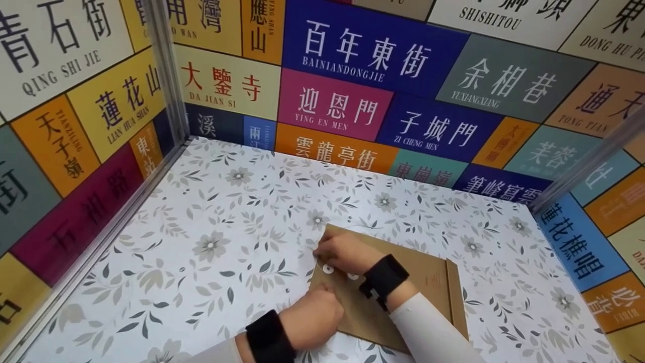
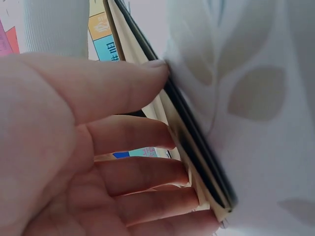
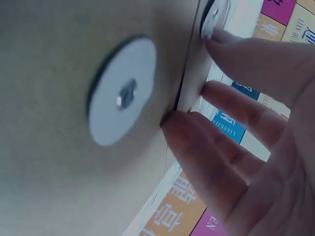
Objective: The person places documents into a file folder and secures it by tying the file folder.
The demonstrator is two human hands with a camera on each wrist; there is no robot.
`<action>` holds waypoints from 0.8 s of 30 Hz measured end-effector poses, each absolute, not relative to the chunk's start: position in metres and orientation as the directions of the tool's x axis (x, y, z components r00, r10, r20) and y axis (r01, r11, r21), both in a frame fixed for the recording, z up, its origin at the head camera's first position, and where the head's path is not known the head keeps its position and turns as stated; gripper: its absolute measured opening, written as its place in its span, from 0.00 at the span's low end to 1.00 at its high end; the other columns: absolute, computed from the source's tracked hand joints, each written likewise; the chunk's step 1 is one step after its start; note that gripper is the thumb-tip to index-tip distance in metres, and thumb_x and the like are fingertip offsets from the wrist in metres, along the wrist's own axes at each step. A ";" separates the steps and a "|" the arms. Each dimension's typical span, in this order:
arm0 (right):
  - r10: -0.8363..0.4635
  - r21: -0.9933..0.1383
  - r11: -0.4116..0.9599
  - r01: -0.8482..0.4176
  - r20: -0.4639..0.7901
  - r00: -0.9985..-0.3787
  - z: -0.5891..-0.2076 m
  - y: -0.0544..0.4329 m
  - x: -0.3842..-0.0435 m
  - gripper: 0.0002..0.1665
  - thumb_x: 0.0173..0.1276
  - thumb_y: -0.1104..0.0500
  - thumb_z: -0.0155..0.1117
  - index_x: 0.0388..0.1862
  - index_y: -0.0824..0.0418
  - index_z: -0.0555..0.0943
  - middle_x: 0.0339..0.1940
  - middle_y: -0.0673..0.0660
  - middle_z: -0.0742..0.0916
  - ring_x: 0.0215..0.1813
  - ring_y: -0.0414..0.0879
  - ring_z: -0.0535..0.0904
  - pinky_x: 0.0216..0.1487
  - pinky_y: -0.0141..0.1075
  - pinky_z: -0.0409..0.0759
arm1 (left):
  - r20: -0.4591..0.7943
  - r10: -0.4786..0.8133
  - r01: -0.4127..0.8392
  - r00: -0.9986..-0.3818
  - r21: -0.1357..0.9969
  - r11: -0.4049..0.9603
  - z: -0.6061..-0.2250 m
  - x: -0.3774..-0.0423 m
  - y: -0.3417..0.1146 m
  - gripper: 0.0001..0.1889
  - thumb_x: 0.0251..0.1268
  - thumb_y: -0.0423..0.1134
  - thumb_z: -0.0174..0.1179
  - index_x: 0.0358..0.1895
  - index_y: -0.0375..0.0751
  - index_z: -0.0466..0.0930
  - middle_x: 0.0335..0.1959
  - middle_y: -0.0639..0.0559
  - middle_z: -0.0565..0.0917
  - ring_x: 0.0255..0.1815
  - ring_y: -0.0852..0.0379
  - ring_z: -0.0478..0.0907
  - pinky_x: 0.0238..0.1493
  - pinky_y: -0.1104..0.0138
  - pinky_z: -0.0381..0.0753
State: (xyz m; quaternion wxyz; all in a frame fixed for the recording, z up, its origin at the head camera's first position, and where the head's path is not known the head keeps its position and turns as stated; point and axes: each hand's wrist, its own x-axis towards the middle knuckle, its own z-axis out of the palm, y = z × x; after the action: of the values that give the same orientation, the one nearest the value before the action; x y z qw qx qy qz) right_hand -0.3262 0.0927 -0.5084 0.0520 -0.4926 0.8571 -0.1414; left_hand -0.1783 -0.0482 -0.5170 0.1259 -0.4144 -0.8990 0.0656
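A brown kraft-paper document envelope (image 1: 368, 317) lies at a slant near the front of the table. My left hand (image 1: 315, 317) grips its near left edge, the thumb on one face and the fingers on the other in the left wrist view. At the far left corner, my right hand (image 1: 347, 252) pinches the flap edge. One white round button (image 3: 123, 93) shows large on the envelope's face in the right wrist view. Right beside my right thumb tip is a second white button (image 3: 214, 19). A dark line marks a narrow gap along the flap.
A white tabletop with grey leaves and flowers (image 1: 211, 244) spreads around the envelope. Panels with coloured place-name signs (image 1: 373, 45) stand along the back and both sides. A metal corner post (image 1: 174, 75) rises at the back left.
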 end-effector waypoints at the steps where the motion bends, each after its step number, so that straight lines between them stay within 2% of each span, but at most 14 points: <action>1: -0.859 -0.291 0.475 -0.830 0.049 -0.509 -0.509 0.091 -0.326 0.12 0.66 0.68 0.73 0.46 0.59 0.91 0.43 0.55 0.84 0.41 0.46 0.79 0.38 0.33 0.80 | 0.170 0.761 0.729 -0.627 -0.216 0.649 -0.518 -0.178 -0.049 0.09 0.58 0.39 0.67 0.21 0.53 0.82 0.19 0.61 0.78 0.22 0.59 0.74 0.34 0.65 0.66; 3: -0.855 -0.267 0.484 -0.833 0.060 -0.516 -0.511 0.088 -0.327 0.09 0.66 0.67 0.74 0.43 0.58 0.92 0.41 0.55 0.84 0.40 0.45 0.79 0.40 0.34 0.80 | 0.172 0.759 0.729 -0.627 -0.214 0.650 -0.518 -0.177 -0.049 0.09 0.58 0.39 0.67 0.21 0.54 0.82 0.19 0.61 0.78 0.22 0.59 0.74 0.33 0.65 0.67; 7: -0.809 -0.223 0.547 -0.807 0.108 -0.578 -0.514 0.078 -0.325 0.04 0.64 0.66 0.74 0.33 0.57 0.91 0.34 0.52 0.84 0.37 0.45 0.78 0.38 0.35 0.79 | 0.173 0.758 0.734 -0.629 -0.187 0.653 -0.516 -0.177 -0.050 0.09 0.58 0.38 0.67 0.21 0.53 0.82 0.19 0.61 0.78 0.22 0.59 0.74 0.31 0.66 0.67; 9: -0.785 -0.211 0.577 -0.789 0.125 -0.607 -0.515 0.073 -0.323 0.07 0.62 0.68 0.74 0.29 0.56 0.89 0.31 0.51 0.83 0.34 0.45 0.77 0.36 0.35 0.78 | 0.164 0.752 0.736 -0.638 -0.154 0.659 -0.515 -0.178 -0.051 0.10 0.58 0.37 0.67 0.21 0.53 0.82 0.18 0.60 0.78 0.22 0.58 0.74 0.28 0.66 0.68; 12: -0.786 -0.172 0.586 -0.792 0.120 -0.607 -0.514 0.065 -0.320 0.10 0.60 0.71 0.71 0.26 0.56 0.87 0.27 0.50 0.81 0.31 0.45 0.75 0.32 0.33 0.75 | 0.156 0.738 0.732 -0.656 -0.107 0.673 -0.515 -0.178 -0.052 0.11 0.58 0.35 0.67 0.20 0.51 0.81 0.18 0.58 0.77 0.21 0.57 0.74 0.21 0.65 0.69; 15: -0.798 -0.028 0.600 -0.799 0.050 -0.601 -0.513 0.059 -0.316 0.10 0.58 0.71 0.70 0.27 0.56 0.84 0.27 0.50 0.80 0.28 0.45 0.74 0.30 0.35 0.75 | 0.165 0.731 0.730 -0.662 -0.078 0.678 -0.515 -0.178 -0.052 0.12 0.57 0.34 0.67 0.18 0.51 0.80 0.17 0.57 0.77 0.20 0.57 0.74 0.18 0.64 0.69; 18: -0.800 0.206 0.576 -0.791 -0.058 -0.597 -0.515 0.056 -0.313 0.05 0.63 0.67 0.68 0.34 0.58 0.81 0.30 0.53 0.80 0.29 0.48 0.77 0.29 0.40 0.79 | 0.175 0.737 0.733 -0.652 -0.103 0.673 -0.515 -0.178 -0.051 0.11 0.57 0.35 0.67 0.19 0.51 0.81 0.18 0.58 0.77 0.21 0.57 0.75 0.21 0.64 0.71; 20: -0.799 0.314 0.535 -0.785 -0.116 -0.591 -0.517 0.055 -0.313 0.03 0.67 0.64 0.65 0.39 0.60 0.80 0.33 0.55 0.81 0.31 0.50 0.79 0.30 0.43 0.81 | 0.176 0.734 0.725 -0.656 -0.124 0.677 -0.515 -0.179 -0.050 0.10 0.58 0.36 0.67 0.20 0.52 0.82 0.18 0.58 0.78 0.22 0.58 0.75 0.22 0.64 0.71; 22: -0.803 0.360 0.492 -0.792 -0.164 -0.573 -0.518 0.054 -0.314 0.05 0.71 0.63 0.61 0.43 0.62 0.80 0.36 0.56 0.82 0.35 0.51 0.80 0.33 0.43 0.82 | 0.168 0.727 0.715 -0.666 -0.136 0.686 -0.515 -0.178 -0.049 0.10 0.58 0.36 0.67 0.20 0.52 0.83 0.18 0.59 0.78 0.22 0.58 0.75 0.21 0.64 0.71; 24: -0.813 0.353 0.462 -0.814 -0.198 -0.547 -0.518 0.055 -0.316 0.07 0.72 0.62 0.60 0.45 0.63 0.80 0.38 0.57 0.82 0.38 0.50 0.80 0.38 0.42 0.82 | 0.152 0.723 0.711 -0.674 -0.135 0.690 -0.515 -0.177 -0.047 0.10 0.58 0.36 0.67 0.21 0.53 0.83 0.18 0.59 0.78 0.22 0.58 0.75 0.19 0.64 0.70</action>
State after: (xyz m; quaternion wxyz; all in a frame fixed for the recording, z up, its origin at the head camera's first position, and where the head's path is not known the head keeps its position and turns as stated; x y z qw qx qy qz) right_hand -0.3155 0.0552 -0.5181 0.0008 -0.4757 0.8550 0.2069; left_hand -0.1773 -0.0472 -0.5151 0.0971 -0.3922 -0.9142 0.0323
